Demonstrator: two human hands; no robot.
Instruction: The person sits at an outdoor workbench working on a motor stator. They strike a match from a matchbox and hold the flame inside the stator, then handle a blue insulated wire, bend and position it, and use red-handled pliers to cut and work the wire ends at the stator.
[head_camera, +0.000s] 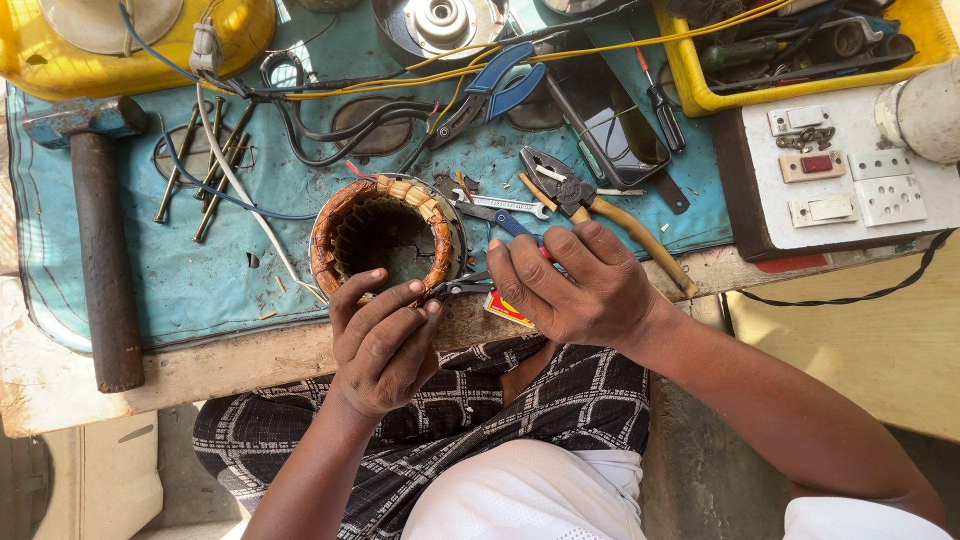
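left hand (383, 340): pinching pliers (478, 283) tip beside motor stator (385, 240); right hand (580, 285): closed round pliers handles

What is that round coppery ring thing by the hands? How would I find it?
Start at the blue mat on the workbench and look near its front edge, just above the left hand. The motor winding sits there: a hollow ring wrapped in copper wire with tan tape on top. Nothing else nearby is round and hollow; its neighbours are long bolts and pliers.
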